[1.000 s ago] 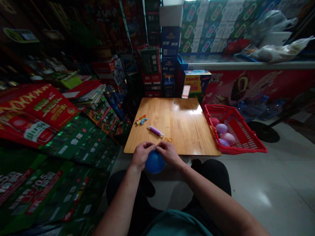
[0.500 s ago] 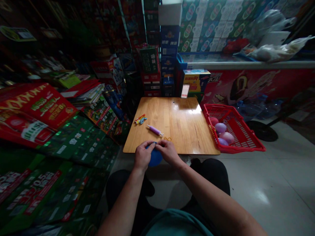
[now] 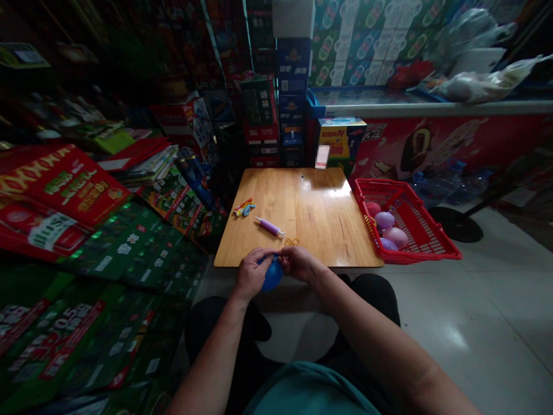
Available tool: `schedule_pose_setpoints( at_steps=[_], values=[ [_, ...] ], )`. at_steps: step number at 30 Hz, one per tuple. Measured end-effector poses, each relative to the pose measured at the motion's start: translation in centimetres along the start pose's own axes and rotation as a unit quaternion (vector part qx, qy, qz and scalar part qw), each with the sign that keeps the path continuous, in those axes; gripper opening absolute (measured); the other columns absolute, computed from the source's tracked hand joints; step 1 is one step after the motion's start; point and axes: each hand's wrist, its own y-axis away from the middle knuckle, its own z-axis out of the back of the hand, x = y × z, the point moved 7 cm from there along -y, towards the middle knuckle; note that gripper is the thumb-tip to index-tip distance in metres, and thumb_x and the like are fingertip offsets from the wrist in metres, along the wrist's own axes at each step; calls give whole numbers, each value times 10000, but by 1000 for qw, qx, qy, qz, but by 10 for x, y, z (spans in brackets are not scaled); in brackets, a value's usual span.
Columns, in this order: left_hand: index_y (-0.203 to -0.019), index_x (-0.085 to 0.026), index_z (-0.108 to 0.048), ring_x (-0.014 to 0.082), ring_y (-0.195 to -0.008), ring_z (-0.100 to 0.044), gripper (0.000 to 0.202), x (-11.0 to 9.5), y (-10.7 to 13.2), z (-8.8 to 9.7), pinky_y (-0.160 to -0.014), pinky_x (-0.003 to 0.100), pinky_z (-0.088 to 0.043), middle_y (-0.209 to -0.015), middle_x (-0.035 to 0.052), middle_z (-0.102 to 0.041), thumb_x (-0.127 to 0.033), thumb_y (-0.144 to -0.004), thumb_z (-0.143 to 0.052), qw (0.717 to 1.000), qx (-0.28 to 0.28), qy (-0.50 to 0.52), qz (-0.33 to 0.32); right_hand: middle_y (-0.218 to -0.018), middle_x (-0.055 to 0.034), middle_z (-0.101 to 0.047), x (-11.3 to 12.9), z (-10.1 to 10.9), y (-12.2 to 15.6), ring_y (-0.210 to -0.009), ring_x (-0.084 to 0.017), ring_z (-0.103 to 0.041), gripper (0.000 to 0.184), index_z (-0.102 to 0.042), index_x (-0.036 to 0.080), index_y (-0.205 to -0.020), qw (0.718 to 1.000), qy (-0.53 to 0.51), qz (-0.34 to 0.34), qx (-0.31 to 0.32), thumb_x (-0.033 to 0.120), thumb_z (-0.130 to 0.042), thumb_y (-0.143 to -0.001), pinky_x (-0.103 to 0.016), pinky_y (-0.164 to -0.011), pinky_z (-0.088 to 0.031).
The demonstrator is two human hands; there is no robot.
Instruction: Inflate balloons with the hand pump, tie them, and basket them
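A blue inflated balloon (image 3: 272, 275) hangs just off the near edge of the wooden table (image 3: 319, 219), its neck pinched between my hands. My left hand (image 3: 254, 271) grips the neck from the left, thumb and fingers pressed together. On the other side my right hand (image 3: 299, 263) has its fingers curled in close at the neck; what lies between those fingertips is too small to make out. Just beyond them lie some yellow rubber bands (image 3: 292, 242) and a purple balloon pump (image 3: 269, 226). Farther left is a little pile of uninflated balloons (image 3: 245, 208).
A red plastic basket (image 3: 425, 230) at the table's right side holds several inflated balloons (image 3: 394, 237). Stacked green cartons (image 3: 142, 253) crowd the left. Boxes (image 3: 341, 138) and a freezer with a red front (image 3: 389, 144) stand behind the table.
My right hand has turned and curled its fingers beside the balloon's neck, and more of the blue balloon shows. My left hand keeps its pinch. The view has shifted slightly.
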Motion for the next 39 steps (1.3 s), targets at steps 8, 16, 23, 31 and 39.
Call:
schedule_pose_setpoints(
  at_steps=[8, 16, 23, 31, 39],
  values=[
    [-984, -198, -718, 203, -873, -664, 208, 10, -5, 0, -820, 323, -491, -923, 46, -718, -336, -848, -640, 998, 3, -57, 19, -508, 34, -500, -14, -1, 1, -378, -52, -444, 118, -466, 155, -734, 994, -71, -64, 43, 94, -513, -823, -115, -380, -371],
    [-924, -196, -726, 203, -902, -665, 202, 4, -4, -5, -849, 317, -481, -938, 47, -726, -343, -874, -598, 996, 74, -50, 5, -493, 40, -456, -13, 7, -3, -373, -42, -398, 125, -471, 142, -694, 996, -41, -62, 48, 108, -503, -810, -117, -380, -346],
    [-865, -201, -709, 206, -803, -652, 122, 17, -3, -8, -764, 317, -471, -836, 39, -712, -277, -790, -650, 987, 60, -138, 48, -450, 54, -430, -1, 11, -1, -376, -53, -354, 145, -480, 158, -619, 995, 58, 75, -29, 109, -591, -700, -162, -366, -240],
    [-846, -209, -750, 251, -939, -638, 157, 25, -7, -13, -854, 344, -455, -914, 73, -732, -192, -731, -643, 992, 41, -44, 106, -582, 23, -579, 16, -7, 17, -521, -80, -481, 90, -623, 139, -664, 955, 164, 238, -69, 153, -700, -619, -198, -485, -338],
    [-890, -162, -722, 175, -725, -649, 312, 51, 0, -1, -698, 289, -495, -837, 63, -722, -375, -672, -787, 968, -1, 150, 199, -529, 48, -461, 14, 0, 20, -460, -95, -419, 96, -529, 186, -675, 941, 173, 278, -89, 270, -568, -701, -231, -463, -341]
  ],
)
